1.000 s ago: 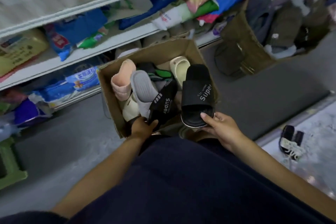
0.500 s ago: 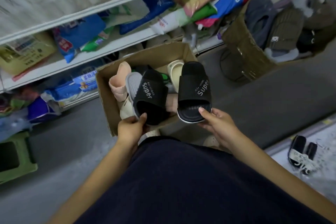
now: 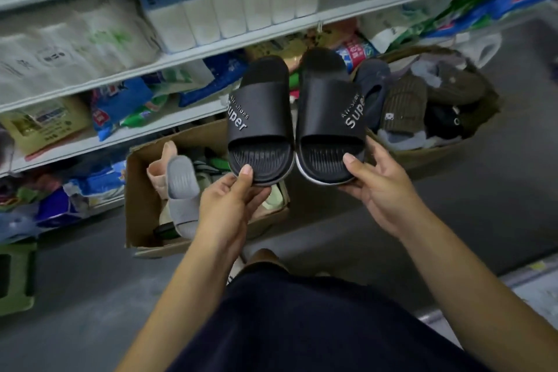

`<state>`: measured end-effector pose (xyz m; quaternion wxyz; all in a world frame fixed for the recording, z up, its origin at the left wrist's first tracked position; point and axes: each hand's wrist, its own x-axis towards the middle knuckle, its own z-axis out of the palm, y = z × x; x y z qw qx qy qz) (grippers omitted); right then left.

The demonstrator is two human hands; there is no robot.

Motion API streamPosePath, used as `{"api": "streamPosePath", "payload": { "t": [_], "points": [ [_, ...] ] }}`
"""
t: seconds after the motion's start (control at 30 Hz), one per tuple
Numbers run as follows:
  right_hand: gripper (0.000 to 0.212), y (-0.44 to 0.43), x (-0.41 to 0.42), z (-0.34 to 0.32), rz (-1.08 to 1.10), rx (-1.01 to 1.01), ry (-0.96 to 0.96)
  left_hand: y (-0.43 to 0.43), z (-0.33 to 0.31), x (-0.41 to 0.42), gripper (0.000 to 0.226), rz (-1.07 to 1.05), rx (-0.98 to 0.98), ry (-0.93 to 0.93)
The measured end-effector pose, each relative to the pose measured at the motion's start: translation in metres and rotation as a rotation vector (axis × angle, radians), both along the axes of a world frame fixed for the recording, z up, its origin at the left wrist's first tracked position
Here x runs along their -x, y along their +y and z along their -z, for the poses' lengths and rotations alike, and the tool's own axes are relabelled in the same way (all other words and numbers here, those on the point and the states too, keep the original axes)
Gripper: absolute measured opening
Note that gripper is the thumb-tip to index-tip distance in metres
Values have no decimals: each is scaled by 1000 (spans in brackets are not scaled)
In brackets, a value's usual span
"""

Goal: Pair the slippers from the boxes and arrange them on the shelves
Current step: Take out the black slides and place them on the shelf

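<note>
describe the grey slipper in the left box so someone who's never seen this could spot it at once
Below the shelves, the left-hand cardboard box sits open on the floor. Inside, near its left wall, the grey slipper stands heel up beside a peach slipper. It is the only grey one there, with a ribbed footbed.

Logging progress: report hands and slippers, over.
Left hand grips left slipper by heel. Right hand grips right slipper. Pair side by side, above box. Nothing blocking.

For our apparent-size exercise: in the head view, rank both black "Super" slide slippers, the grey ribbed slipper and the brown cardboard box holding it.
1. Brown cardboard box.
2. Left-hand black slipper and right-hand black slipper: alike, nearer the camera.
3. Grey ribbed slipper.
</note>
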<state>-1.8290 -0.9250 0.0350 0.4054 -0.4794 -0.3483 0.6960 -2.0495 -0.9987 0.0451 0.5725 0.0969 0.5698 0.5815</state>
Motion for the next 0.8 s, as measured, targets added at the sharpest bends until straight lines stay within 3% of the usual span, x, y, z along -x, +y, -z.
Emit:
{"api": "streamPosePath", "payload": {
  "t": [0.4,0.8],
  "points": [
    [47,126,-59,-127,24,-300,156,120,-117,-57,16,95,-425,200],
    [47,269,-72,-277,90,-683,125,284,-255,-69,11,38,-759,266]
  ]
}}
